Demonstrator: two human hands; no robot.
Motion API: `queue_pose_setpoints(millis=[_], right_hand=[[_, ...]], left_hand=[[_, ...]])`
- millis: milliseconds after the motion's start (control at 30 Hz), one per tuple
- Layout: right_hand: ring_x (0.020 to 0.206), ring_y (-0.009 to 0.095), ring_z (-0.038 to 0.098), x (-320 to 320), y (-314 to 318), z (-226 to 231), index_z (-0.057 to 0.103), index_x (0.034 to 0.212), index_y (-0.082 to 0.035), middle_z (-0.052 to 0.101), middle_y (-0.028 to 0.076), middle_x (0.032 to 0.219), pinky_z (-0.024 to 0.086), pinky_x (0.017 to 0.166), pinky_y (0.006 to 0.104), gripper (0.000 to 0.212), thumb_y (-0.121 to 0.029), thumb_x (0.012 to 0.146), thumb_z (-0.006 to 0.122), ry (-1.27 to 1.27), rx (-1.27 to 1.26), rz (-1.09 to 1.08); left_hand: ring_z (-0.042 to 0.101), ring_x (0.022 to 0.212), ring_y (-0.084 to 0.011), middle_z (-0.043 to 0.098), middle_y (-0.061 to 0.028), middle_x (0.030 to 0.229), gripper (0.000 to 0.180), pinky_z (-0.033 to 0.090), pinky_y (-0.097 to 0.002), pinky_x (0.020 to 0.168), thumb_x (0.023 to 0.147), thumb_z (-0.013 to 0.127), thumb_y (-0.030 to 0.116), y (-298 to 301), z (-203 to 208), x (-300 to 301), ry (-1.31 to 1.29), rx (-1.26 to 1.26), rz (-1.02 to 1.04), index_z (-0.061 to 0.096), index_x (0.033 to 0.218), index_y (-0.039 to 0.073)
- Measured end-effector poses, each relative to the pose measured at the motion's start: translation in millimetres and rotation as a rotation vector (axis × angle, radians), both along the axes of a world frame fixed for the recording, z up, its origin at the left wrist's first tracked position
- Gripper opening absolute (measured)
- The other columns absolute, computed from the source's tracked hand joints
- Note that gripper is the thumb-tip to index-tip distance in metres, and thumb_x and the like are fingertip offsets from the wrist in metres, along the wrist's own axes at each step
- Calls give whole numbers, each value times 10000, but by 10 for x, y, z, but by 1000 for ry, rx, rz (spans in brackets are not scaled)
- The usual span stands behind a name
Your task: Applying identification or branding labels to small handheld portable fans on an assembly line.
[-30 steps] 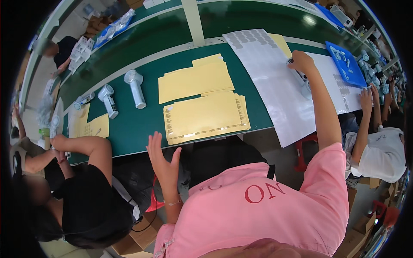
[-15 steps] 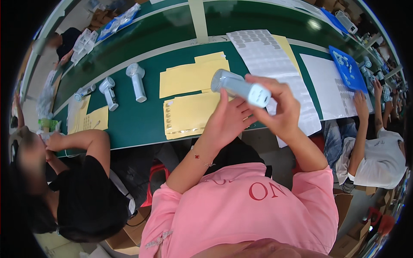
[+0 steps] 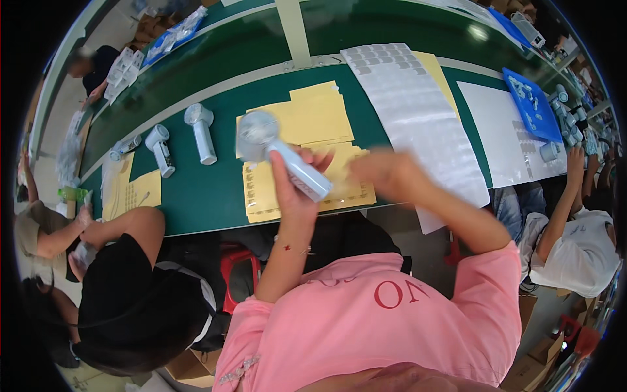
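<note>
A light blue handheld fan (image 3: 299, 175) with a round head is gripped by its handle in my left hand (image 3: 288, 196). The fan's head points up and to the left, over stacked yellow sheets (image 3: 320, 117). To its right, apart from the fan, is my right hand (image 3: 390, 174), smeared by motion so its fingers cannot be made out. Beneath both hands lies another yellow sheet with small dark labels (image 3: 261, 201). Close to my right hand is a long whitish label sheet (image 3: 424, 111).
Handheld fans (image 3: 204, 138) lie on the green table (image 3: 196, 202) to the left. A blue tray (image 3: 530, 108) of small parts stands at the right, beside more fans. People sit at both sides; a metal post (image 3: 292, 32) rises at the back.
The fan has swung left and down, its head now up-left. My right hand has come off it and moved slightly lower, while my left hand now grips the handle.
</note>
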State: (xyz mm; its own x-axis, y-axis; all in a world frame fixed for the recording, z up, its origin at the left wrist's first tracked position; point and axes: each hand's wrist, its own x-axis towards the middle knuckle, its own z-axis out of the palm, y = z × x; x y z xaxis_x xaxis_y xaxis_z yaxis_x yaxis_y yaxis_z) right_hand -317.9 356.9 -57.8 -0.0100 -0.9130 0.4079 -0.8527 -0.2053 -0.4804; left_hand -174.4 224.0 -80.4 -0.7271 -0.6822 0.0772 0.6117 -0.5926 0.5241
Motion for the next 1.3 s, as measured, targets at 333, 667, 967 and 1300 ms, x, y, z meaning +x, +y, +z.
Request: queue_pose_setpoints(millis=[333, 667, 967, 1300], right_hand=[[626, 230, 630, -2852, -307, -572, 670, 797, -31, 633, 138, 672, 493, 598, 320, 105, -65, 709, 627, 79, 7, -989], [775, 331, 603, -2697, -380, -382, 609, 772, -35, 619, 179, 764, 482, 690, 373, 74, -10, 727, 556, 113, 197, -960], [820, 350, 597, -2578, -398, -536, 614, 776, 16, 564, 201, 948, 511, 697, 379, 87, -18, 765, 535, 441, 185, -1037], [595, 184, 594, -2496, -50, -337, 632, 772, -34, 593, 97, 757, 484, 532, 281, 46, -13, 732, 620, 101, -272, -878]], left_hand=[[544, 1028, -261, 542, -128, 1056, 504, 464, -435, 864, 942, 328, 427, 8, 148, 195, -256, -28, -285, 365, 1280, 54], [530, 844, -168, 493, -76, 961, 643, 505, -304, 698, 905, 389, 491, 37, 92, 233, -127, 47, -415, 332, 1300, -14], [539, 887, -189, 528, -99, 986, 560, 497, -292, 698, 891, 395, 525, 46, 84, 433, -85, 87, -307, 454, 1160, 37], [392, 633, -97, 482, -9, 795, 623, 341, -199, 470, 876, 385, 570, -60, 307, 486, 60, 233, -297, 466, 1102, -5]])
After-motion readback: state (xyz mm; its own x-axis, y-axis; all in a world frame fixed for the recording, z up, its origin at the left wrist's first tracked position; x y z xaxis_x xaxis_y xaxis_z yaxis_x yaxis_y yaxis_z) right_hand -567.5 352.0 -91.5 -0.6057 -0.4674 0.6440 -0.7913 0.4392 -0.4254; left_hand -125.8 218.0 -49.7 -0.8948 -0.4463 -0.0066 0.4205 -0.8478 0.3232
